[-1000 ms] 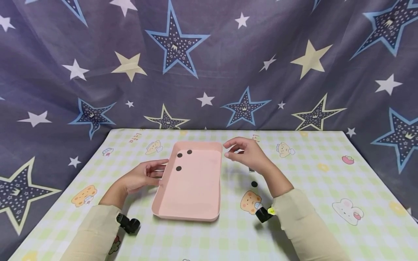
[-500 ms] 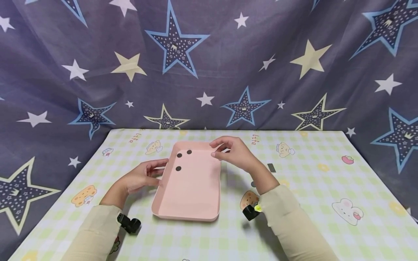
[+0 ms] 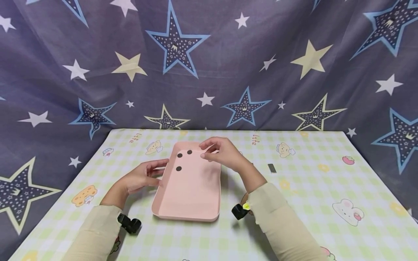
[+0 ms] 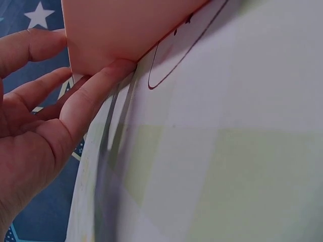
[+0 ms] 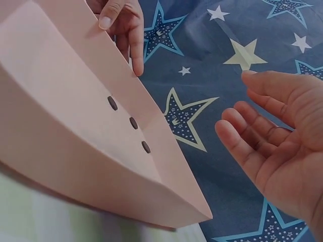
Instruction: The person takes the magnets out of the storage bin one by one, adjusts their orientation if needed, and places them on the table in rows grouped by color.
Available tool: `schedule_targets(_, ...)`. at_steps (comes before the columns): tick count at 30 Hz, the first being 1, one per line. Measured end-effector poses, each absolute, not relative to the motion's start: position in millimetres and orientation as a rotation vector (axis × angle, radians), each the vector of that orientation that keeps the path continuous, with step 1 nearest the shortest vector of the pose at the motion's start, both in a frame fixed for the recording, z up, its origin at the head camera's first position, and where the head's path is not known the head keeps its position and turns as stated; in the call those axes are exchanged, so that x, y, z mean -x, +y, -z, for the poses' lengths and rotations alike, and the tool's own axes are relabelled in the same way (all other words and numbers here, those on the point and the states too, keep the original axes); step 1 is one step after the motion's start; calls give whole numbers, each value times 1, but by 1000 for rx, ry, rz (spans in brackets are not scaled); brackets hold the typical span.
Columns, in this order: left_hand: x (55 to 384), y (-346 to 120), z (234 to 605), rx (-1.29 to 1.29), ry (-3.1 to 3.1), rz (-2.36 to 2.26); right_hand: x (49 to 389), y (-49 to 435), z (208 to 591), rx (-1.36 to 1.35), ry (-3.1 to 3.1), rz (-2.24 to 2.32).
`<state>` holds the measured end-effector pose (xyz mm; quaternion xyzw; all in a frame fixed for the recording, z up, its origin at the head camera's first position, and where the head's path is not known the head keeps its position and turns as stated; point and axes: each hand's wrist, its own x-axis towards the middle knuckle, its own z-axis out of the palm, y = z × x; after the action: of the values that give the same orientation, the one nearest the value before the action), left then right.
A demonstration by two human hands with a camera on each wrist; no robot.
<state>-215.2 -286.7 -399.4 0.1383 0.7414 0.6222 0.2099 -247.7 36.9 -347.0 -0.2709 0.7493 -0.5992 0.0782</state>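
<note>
A shallow pink tray [image 3: 192,195] lies left of centre on the cloth, with three small dark discs [image 3: 178,168] on its floor near the far left corner. My left hand [image 3: 138,177] rests against the tray's left side; in the left wrist view the thumb and fingertips [image 4: 123,65] touch its wall. Above the far right part of the tray hovers my right hand [image 3: 222,154], fingers bent. In the right wrist view this hand [image 5: 282,136] shows a gap between thumb and fingers, with nothing visible in it.
A small dark rectangular piece [image 3: 272,168] lies on the checked cloth [image 3: 310,203], right of the tray. Part of the cloth is hidden under the right forearm. A dark star-printed curtain [image 3: 209,65] hangs behind the table.
My right hand has moved left from beside the tray's far right corner to over the tray. A dark disc on the cloth is now hidden behind the forearm; the rectangular piece has come into sight.
</note>
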Motion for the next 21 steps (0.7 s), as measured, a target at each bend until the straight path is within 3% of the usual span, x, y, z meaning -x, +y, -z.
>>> schedule_targets(21, 217, -290, 400, -375, 2050, -1723, 263, 1, 361, 685, 2214, 1731)
